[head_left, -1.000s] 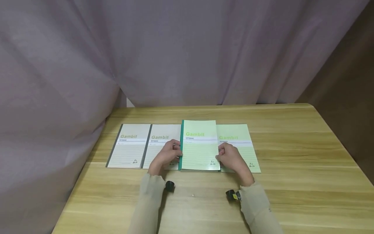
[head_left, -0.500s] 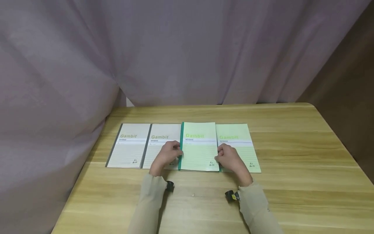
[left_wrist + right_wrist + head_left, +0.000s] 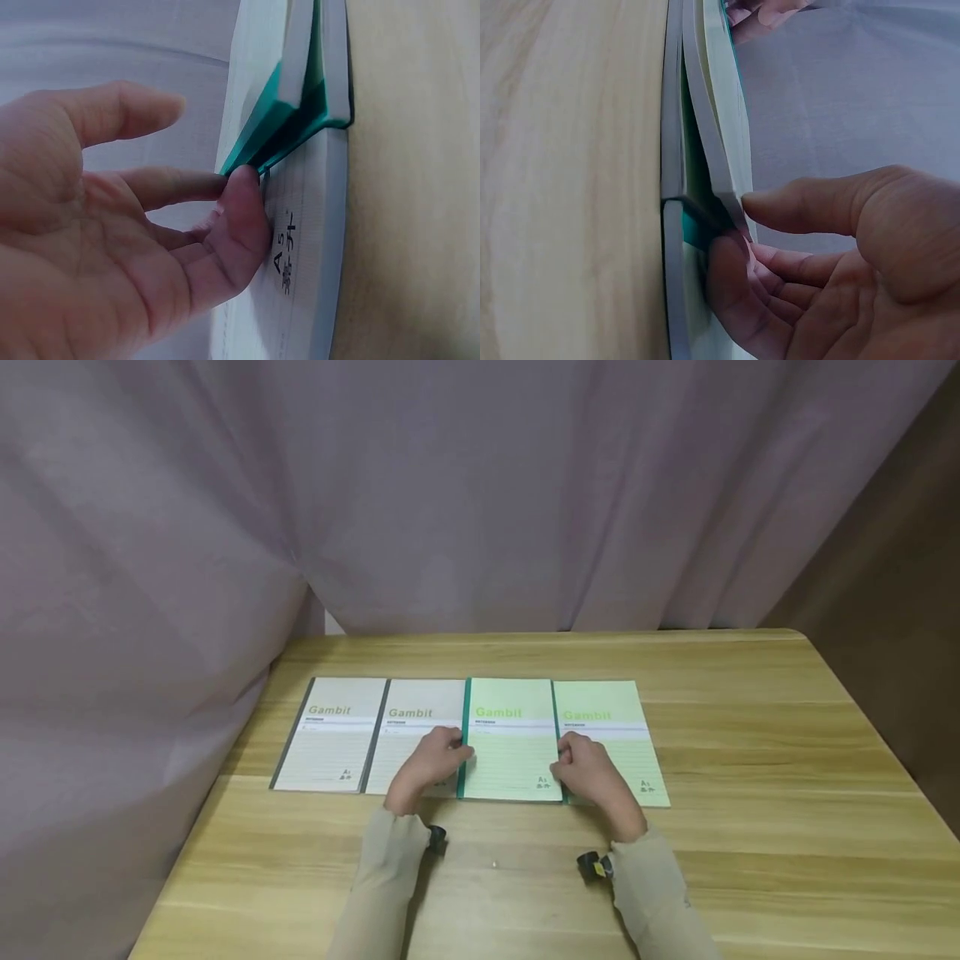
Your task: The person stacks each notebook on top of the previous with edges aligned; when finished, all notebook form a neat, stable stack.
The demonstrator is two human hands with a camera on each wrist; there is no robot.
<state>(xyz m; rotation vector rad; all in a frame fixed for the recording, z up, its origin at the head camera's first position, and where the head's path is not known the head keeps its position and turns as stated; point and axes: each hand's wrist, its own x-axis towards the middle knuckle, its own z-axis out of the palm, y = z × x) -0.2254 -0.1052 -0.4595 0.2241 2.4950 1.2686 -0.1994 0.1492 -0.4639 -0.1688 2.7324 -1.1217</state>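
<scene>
A pale green notebook with a green spine lies above another green-spined notebook, seen edge-on in the left wrist view. A gap separates the two, and the upper one tilts slightly. My left hand is at the spine, its fingertips touching it; the thumb stands apart from the cover. With thumb and fingers, my right hand pinches the upper notebook's right edge. Under that hand lies a second pale green notebook, partly covered by it.
Two white notebooks, the outer one and the inner one, lie to the left in the same row, dark spines leftward. The wooden table carries everything; a grey curtain hangs behind it. A tiny pale speck lies in front.
The held green notebook has come down and slightly towards me, its top edge now nearly level with its neighbours. Both hands moved a little with it.
</scene>
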